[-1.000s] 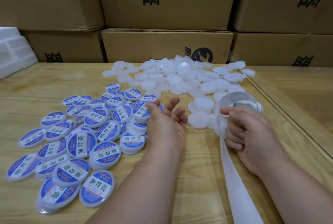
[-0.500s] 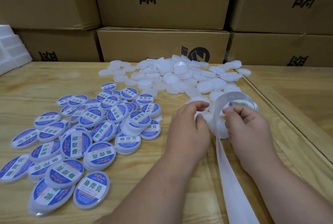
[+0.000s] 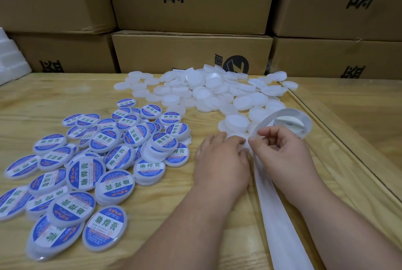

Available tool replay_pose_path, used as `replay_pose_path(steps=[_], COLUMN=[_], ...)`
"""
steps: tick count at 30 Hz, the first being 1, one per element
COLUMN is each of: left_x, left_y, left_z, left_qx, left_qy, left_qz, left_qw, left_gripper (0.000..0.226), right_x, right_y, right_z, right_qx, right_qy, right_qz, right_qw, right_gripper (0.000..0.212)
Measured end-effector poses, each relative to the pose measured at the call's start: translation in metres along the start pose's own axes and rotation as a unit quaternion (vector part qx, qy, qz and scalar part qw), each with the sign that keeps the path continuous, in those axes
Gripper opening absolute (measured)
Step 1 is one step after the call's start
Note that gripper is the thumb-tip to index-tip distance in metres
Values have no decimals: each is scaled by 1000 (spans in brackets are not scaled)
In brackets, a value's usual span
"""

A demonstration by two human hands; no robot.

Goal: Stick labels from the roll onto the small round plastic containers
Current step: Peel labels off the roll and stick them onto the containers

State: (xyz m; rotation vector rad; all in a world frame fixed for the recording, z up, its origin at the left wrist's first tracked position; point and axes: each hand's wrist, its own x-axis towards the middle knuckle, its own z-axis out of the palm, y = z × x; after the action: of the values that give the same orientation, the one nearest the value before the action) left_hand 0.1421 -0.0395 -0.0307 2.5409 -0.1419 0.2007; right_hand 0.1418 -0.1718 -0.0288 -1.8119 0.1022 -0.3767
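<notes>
My left hand (image 3: 221, 161) lies palm down on the table, its fingers curled over a plain white container (image 3: 243, 144) that is mostly hidden under them. Right beside it, my right hand (image 3: 282, 156) pinches the white label strip (image 3: 289, 115) where it loops up off the roll, thumb and forefinger at the loop's near end. The used backing (image 3: 280, 226) trails toward me between my forearms. Several plain white containers (image 3: 206, 93) are heaped at the back. Several labelled containers with blue labels (image 3: 91, 161) spread over the left.
Stacked cardboard boxes (image 3: 191, 52) wall off the back of the wooden table (image 3: 54, 96). White foam blocks (image 3: 10, 65) sit at the far left. A raised wooden edge (image 3: 339, 139) runs diagonally on the right, close to my right hand.
My left hand swung from the labelled pile, palm up, over to the plain containers and closed on one beside the strip. My right hand kept hold of the strip.
</notes>
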Motion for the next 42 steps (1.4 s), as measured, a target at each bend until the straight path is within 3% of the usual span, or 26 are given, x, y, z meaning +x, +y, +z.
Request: replay_pose_path(steps=[8, 15, 17, 21, 25, 30, 34, 38, 42], left_x=[-1, -2, -2, -3, -2, -3, -3, -4, -6], left_y=[-1, 1, 1, 2, 3, 5, 8, 9, 10], left_z=[1, 0, 0, -2, -4, -3, -4, -5, -7], left_qx=[-43, -43, -15, -13, -110, -299, -312, -340, -372], left_qy=[56, 12, -12, 14, 40, 40, 51, 41, 31], left_qz=[7, 12, 25, 25, 2, -20, 33, 38, 26], left_qw=[998, 999, 1000, 999, 993, 953, 948, 939, 927], left_gripper=[19, 45, 41, 29, 44, 30, 11, 2, 8], right_x=[-1, -3, -4, -4, -5, -9, -10, -7, -5], right_y=[0, -4, -4, -4, -5, -9, -13, -13, -10], right_z=[0, 1, 1, 0, 1, -2, -3, -5, -5], right_qx=[4, -23, -30, -32, -33, -11, 7, 57, 84], right_qy=[1, 0, -4, -7, -12, -27, -32, -34, -27], right_qz=[-1, 1, -5, -12, -6, -8, -20, 2, 26], right_qw=[1000, 1000, 1000, 999, 999, 1000, 999, 998, 996], right_gripper=[17, 33, 33, 33, 37, 46, 51, 39, 39])
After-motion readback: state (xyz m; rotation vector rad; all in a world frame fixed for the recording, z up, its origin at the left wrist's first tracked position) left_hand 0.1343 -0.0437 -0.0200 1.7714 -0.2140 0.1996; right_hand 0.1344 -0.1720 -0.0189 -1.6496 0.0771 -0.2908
